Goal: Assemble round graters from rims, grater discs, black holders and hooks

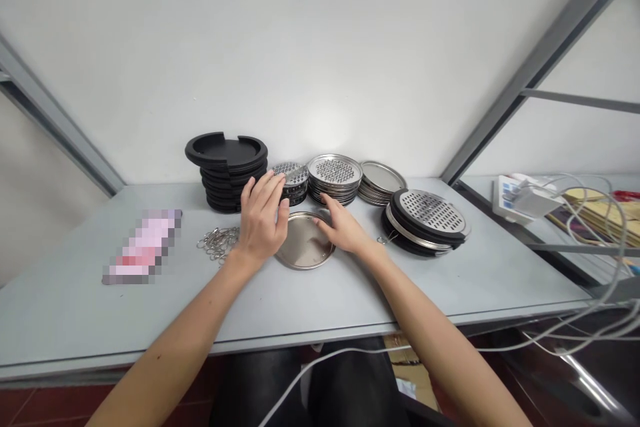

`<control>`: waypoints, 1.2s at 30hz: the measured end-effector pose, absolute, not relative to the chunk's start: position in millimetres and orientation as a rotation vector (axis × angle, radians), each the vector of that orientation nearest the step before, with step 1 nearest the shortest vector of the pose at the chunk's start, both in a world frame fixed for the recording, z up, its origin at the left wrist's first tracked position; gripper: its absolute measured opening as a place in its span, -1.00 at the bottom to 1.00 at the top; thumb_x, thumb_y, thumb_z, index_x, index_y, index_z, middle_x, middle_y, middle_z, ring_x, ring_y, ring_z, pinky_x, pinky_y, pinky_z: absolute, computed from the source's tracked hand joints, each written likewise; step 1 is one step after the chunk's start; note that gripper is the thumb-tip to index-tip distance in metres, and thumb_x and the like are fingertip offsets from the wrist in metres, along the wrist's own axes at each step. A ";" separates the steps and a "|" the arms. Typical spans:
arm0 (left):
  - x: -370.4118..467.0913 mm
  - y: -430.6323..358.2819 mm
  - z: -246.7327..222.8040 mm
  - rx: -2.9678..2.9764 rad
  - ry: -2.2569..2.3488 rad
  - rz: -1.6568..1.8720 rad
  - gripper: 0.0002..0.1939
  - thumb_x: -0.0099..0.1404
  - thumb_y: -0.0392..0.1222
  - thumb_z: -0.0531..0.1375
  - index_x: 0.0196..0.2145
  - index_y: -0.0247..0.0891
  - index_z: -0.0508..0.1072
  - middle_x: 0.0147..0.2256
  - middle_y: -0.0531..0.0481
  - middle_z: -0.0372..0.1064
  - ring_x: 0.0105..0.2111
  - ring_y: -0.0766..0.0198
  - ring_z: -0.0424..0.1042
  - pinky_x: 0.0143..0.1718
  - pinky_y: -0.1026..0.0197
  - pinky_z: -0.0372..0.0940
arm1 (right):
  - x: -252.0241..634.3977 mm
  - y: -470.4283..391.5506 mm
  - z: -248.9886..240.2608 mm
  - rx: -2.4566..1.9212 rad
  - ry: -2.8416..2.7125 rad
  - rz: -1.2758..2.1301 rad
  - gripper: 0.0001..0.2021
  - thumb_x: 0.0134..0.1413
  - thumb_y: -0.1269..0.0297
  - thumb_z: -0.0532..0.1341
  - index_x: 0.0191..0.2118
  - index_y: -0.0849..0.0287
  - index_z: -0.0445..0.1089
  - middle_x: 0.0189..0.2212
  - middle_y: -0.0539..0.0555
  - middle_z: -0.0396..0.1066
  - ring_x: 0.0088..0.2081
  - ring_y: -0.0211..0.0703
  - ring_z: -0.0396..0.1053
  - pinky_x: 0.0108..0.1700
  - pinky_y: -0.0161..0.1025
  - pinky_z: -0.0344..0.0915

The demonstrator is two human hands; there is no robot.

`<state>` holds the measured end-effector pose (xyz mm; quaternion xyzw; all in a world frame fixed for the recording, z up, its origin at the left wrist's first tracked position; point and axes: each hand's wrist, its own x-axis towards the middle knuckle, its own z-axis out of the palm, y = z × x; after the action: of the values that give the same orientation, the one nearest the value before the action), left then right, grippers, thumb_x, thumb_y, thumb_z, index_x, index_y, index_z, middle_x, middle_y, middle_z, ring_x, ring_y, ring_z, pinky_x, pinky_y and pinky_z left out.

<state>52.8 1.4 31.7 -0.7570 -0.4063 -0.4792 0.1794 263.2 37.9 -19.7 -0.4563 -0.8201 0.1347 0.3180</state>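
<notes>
My left hand (263,217) reaches forward with fingers stretched out and thumb apart. Its fingertips are at a short stack of perforated metal grater discs (294,173) and hide part of it; whether they touch it I cannot tell. A round shiny metal plate (303,247) lies flat on the table between my hands. Over its right edge is my right hand (345,227), thumb and fingers spread, the thumb above the plate's rim. Just beyond that hand stands a taller stack of grater discs (334,170). Neither hand visibly holds anything.
Black ring-shaped holders (230,173) are piled at back left, near loose wire clips (219,242). A pixelated pink item (145,243) lies farther left. Plain metal plates (383,179) and black-rimmed graters (427,220) are stacked at right. White cables (615,260) hang beside a power strip (510,199).
</notes>
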 end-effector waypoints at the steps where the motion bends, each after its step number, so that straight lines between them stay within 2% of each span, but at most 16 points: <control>1: 50.8 0.0 31.9 -2.135 -1.136 -1.359 -0.60 0.42 -0.23 -0.07 0.14 -0.29 0.31 0.11 -0.16 0.33 0.22 0.07 0.19 0.27 -0.13 -0.05 | 263.0 37.7 -19.8 -1.185 -2.149 0.359 -0.34 0.21 0.14 0.11 0.33 0.25 -0.09 0.23 0.35 0.12 0.24 0.12 0.12 0.21 0.09 0.16; 7: 44.4 -4.0 29.7 -2.196 -1.058 -1.428 -0.62 0.43 -0.28 -0.10 0.10 -0.27 0.33 0.07 -0.15 0.37 0.18 0.11 0.25 0.24 -0.12 0.07 | 262.2 36.1 -14.8 -1.149 -2.045 0.391 -0.33 0.19 0.19 0.12 0.34 0.20 -0.12 0.16 0.31 0.22 0.13 0.08 0.26 0.14 0.07 0.24; 10: 45.6 -6.1 29.2 -2.275 -1.006 -1.459 -0.64 0.43 -0.29 -0.09 0.08 -0.27 0.34 0.06 -0.15 0.38 0.16 0.13 0.28 0.22 -0.09 0.14 | 260.5 34.6 -10.3 -1.088 -1.972 0.402 -0.38 0.17 0.23 0.14 0.30 0.18 -0.03 0.09 0.26 0.30 0.02 0.00 0.35 0.08 0.00 0.30; 14: 48.8 -9.1 29.0 -2.345 -0.964 -1.506 -0.66 0.43 -0.30 -0.08 0.05 -0.27 0.36 0.04 -0.15 0.39 0.15 0.14 0.29 0.19 -0.07 0.19 | 257.4 32.7 -6.8 -1.016 -1.861 0.407 -0.58 0.15 0.24 0.17 0.13 0.16 0.25 -0.05 0.19 0.43 -0.07 -0.05 0.41 0.01 -0.05 0.35; 24: 56.0 -12.5 26.1 -2.469 -0.945 -1.535 -0.66 0.43 -0.29 -0.07 0.04 -0.30 0.38 0.06 -0.18 0.37 0.14 0.13 0.29 0.18 -0.05 0.24 | 259.9 34.3 -1.4 -1.086 -1.738 0.433 -0.79 0.07 0.17 0.25 -0.28 0.22 0.49 -0.41 0.09 0.53 -0.40 -0.13 0.46 -0.30 -0.21 0.40; 28: 55.0 -12.3 25.4 -2.513 -0.927 -1.575 -0.68 0.41 -0.33 -0.04 0.02 -0.34 0.39 0.05 -0.21 0.37 0.16 0.11 0.27 0.17 -0.04 0.23 | 266.4 35.7 -0.2 -1.070 -1.758 0.358 -0.83 0.05 0.21 0.28 -0.31 0.20 0.52 -0.41 0.07 0.55 -0.43 -0.15 0.47 -0.33 -0.25 0.39; 32: 48.7 -10.7 27.2 -2.519 -0.944 -1.576 -0.74 0.40 -0.30 -0.03 -0.19 -0.29 0.45 0.00 -0.17 0.39 0.14 0.10 0.28 0.16 -0.04 0.23 | 272.8 37.5 -1.1 -0.983 -1.826 0.298 -0.88 0.08 0.28 0.28 -0.27 0.14 0.56 -0.32 0.06 0.58 -0.36 -0.14 0.51 -0.27 -0.26 0.42; 36: 37.3 -5.7 29.2 -2.453 -1.057 -1.581 -0.70 0.42 -0.23 -0.05 -0.35 -0.27 0.43 -0.07 -0.15 0.42 0.00 0.13 0.37 0.06 0.03 0.28 | 276.5 38.3 -2.2 -0.940 -1.864 0.271 -0.88 0.09 0.29 0.27 -0.26 0.11 0.57 -0.29 0.05 0.58 -0.31 -0.11 0.53 -0.21 -0.23 0.44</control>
<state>37.3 -5.7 29.2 -0.7901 -0.3405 -0.5093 0.0190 276.5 38.3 -2.2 -0.3878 -0.7693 0.1119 0.4952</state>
